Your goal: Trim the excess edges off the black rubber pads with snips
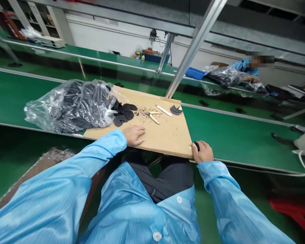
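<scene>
My left hand (134,135) lies flat on the near edge of a cardboard sheet (170,135), holding nothing. My right hand (202,151) rests at the sheet's near right corner, fingers apart, the thumb touching its edge. Cutters with pale yellow handles (154,118) lie spread on the cardboard among small black crumbs. To their right are a white pen-like tool (164,110) and some curved black pieces (176,110). Black round discs (120,120) are heaped at the left, beside the mouth of a clear plastic bag (78,105) full of dark pieces.
The green bench (239,135) runs left and right under the cardboard. A slanted metal post (195,49) rises behind it. Across, a person in blue (244,66) works near plastic bags and a blue tray (195,73). An open carton (27,179) stands low at the left.
</scene>
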Tool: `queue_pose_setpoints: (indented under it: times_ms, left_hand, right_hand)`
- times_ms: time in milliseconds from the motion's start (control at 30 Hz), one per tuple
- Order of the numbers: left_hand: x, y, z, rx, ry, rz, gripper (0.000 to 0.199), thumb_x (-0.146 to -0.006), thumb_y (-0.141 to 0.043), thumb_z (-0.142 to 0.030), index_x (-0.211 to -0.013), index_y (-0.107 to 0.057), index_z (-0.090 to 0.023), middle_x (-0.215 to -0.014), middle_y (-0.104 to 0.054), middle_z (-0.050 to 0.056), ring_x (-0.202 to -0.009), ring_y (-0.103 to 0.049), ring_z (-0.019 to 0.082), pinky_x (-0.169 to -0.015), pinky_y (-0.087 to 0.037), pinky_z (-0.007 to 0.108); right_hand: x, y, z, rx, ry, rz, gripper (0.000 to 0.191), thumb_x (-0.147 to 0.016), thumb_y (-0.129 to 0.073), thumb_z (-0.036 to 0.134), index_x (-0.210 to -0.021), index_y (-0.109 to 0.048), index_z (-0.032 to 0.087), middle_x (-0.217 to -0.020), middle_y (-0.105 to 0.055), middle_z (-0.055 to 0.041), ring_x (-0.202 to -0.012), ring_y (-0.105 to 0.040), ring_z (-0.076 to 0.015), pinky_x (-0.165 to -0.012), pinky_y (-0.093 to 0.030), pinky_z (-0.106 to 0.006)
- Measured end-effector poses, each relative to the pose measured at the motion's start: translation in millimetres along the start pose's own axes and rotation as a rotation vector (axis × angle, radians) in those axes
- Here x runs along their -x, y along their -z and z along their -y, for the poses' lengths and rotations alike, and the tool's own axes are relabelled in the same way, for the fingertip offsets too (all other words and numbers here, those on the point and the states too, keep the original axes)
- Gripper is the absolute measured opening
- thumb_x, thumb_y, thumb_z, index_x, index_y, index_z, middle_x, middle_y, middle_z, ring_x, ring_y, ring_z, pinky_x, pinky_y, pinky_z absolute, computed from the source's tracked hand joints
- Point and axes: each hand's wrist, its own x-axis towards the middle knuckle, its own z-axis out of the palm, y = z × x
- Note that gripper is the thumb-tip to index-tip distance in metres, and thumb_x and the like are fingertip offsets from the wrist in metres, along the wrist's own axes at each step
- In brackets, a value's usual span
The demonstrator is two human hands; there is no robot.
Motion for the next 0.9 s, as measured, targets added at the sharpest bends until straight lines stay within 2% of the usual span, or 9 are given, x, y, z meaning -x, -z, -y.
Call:
queue_pose_setpoints:
  times_ms: [100,267,467,600,767,900]
  left_hand:
    - [-1,-0.4,-1,0.018,0.015,-0.035,0.049,-0.085,-0.050,-0.043,-0.118,-0.062,-0.009,-0.132,-0.056,0.019,-0.121,-0.053,0.030,-0.104,-0.040,0.045]
    - [-2,1.1,-3,0.036,0.027,-0.059,0.044,-0.083,-0.053,-0.042,-0.112,-0.064,-0.011,-0.128,-0.059,0.018,-0.118,-0.055,0.030,-0.102,-0.042,0.045]
    - [-4,-0.5,-5,0.029,0.019,-0.086,0.044,-0.082,-0.053,-0.041,-0.114,-0.063,-0.012,-0.128,-0.059,0.017,-0.119,-0.054,0.030,-0.104,-0.041,0.045]
    - [-5,-0.2,-5,0.026,0.021,-0.090,0.045,-0.082,-0.053,-0.040,-0.115,-0.063,-0.011,-0.127,-0.059,0.018,-0.119,-0.054,0.031,-0.103,-0.042,0.048]
    - [-7,0.3,-7,0.030,0.024,-0.088,0.046,-0.080,-0.055,-0.040,-0.114,-0.063,-0.011,-0.128,-0.059,0.018,-0.118,-0.055,0.031,-0.104,-0.043,0.048]
    - [-9,5.2,-9,0.028,0.055,-0.063,0.046,-0.080,-0.054,-0.039,-0.115,-0.062,-0.011,-0.130,-0.058,0.017,-0.119,-0.054,0.030,-0.104,-0.042,0.048]
  right_hand:
    - [-8,0,-5,0.012,0.077,-0.002,0.065,-0.090,-0.028,0.053,-0.121,-0.061,0.007,-0.127,-0.054,-0.0201,-0.122,-0.048,-0.0323,-0.106,-0.039,-0.046]
    - [-21,-1,-11,0.031,0.155,-0.001,0.066,-0.090,-0.027,0.056,-0.120,-0.062,0.009,-0.127,-0.056,-0.0178,-0.120,-0.051,-0.0315,-0.102,-0.044,-0.046]
    - [-15,0,-8,0.027,0.114,-0.019,0.061,-0.090,-0.028,0.053,-0.121,-0.062,0.012,-0.129,-0.056,-0.0159,-0.121,-0.051,-0.0304,-0.103,-0.044,-0.045]
    - [-20,10,-5,0.034,0.088,0.038,0.059,-0.090,-0.032,0.050,-0.122,-0.062,0.011,-0.130,-0.055,-0.0162,-0.119,-0.052,-0.0306,-0.104,-0.043,-0.044]
    - [-55,16,-16,0.057,0.092,0.170,0.052,-0.087,-0.039,0.052,-0.108,-0.069,0.015,-0.107,-0.064,-0.0145,-0.102,-0.060,-0.0306,-0.095,-0.047,-0.042]
    - [-95,6,-26,0.017,0.071,0.168,0.042,-0.084,-0.043,0.046,-0.098,-0.071,0.019,-0.091,-0.068,-0.0139,-0.089,-0.065,-0.0299,-0.085,-0.051,-0.041]
